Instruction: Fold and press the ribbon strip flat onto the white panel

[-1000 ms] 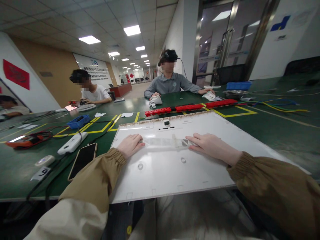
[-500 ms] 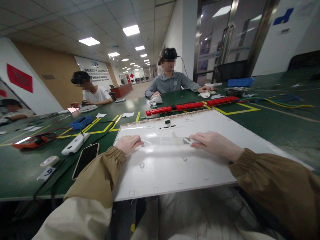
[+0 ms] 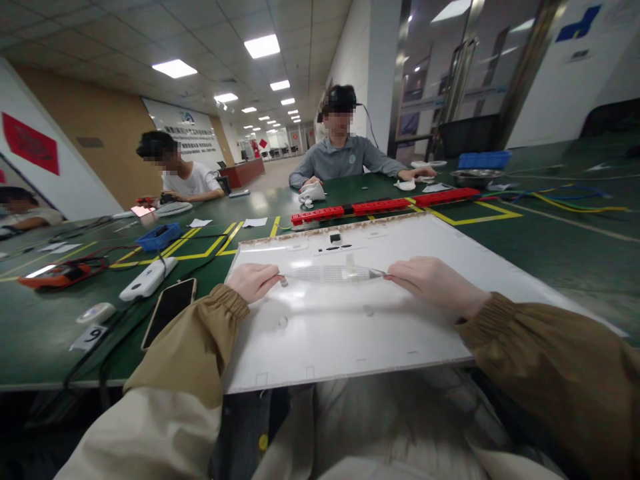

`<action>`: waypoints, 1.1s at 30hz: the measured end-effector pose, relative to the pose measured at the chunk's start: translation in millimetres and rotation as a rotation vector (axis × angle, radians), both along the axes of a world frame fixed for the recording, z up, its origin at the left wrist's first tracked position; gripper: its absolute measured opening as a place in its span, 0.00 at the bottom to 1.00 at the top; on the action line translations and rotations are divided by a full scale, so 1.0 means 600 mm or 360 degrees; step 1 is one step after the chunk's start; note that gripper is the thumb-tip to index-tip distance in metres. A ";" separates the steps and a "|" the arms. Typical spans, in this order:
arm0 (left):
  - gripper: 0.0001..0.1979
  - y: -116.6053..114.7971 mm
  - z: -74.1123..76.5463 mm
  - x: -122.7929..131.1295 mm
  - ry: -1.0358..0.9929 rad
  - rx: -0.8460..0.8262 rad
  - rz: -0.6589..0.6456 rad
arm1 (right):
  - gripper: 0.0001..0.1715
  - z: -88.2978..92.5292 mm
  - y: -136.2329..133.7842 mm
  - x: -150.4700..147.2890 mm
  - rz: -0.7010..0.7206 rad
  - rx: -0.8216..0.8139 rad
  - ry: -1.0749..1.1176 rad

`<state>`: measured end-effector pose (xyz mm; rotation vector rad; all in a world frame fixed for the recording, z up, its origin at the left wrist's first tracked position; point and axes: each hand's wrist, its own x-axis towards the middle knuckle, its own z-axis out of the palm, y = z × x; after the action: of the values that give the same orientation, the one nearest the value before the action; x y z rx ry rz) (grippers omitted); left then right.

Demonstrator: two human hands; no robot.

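Note:
A clear plastic strip with a printed pattern (image 3: 320, 274), perhaps a flattened bag, stretches between my two hands. My left hand (image 3: 253, 283) is closed, pinching its left end. The right end is gathered to a point in the closed fingers of my right hand (image 3: 423, 280). Underneath lies a large white panel (image 3: 325, 347) with a brownish far edge and small cut-outs near that edge. The panel's near edge reaches over the table's edge toward my lap. Whether the strip touches the panel, I cannot tell.
Red power strips (image 3: 380, 207) lie beyond the panel. To the left are a phone (image 3: 170, 310), a white power strip (image 3: 149, 278), an orange meter (image 3: 57, 275), a blue tray (image 3: 159, 236) and black cables. Across the table, a co-worker's hand (image 3: 424, 173) rests by white parts.
The plastic strip has gone from lying flatter to being drawn tight, with its ends gathered to points. My right fingers have closed more around its end. The view has shifted slightly.

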<state>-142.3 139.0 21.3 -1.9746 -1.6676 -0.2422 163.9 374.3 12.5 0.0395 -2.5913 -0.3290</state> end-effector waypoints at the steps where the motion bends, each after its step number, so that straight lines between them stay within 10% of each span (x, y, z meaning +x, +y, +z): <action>1: 0.20 0.000 0.001 0.000 -0.0006 0.0012 -0.0002 | 0.18 0.001 0.000 0.000 0.0009 0.0017 0.0022; 26: 0.23 0.024 -0.015 0.060 -0.0170 -0.0394 0.0080 | 0.21 0.012 -0.063 -0.057 0.0070 0.0211 -0.0050; 33: 0.23 0.024 -0.012 0.049 -0.0154 -0.0409 0.0123 | 0.23 -0.001 -0.054 -0.061 0.0083 -0.0101 0.0140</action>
<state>-112.9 153.4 14.0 -2.1059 -1.9142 -0.0997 127.4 342.0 11.9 0.0685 -2.5072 -0.2242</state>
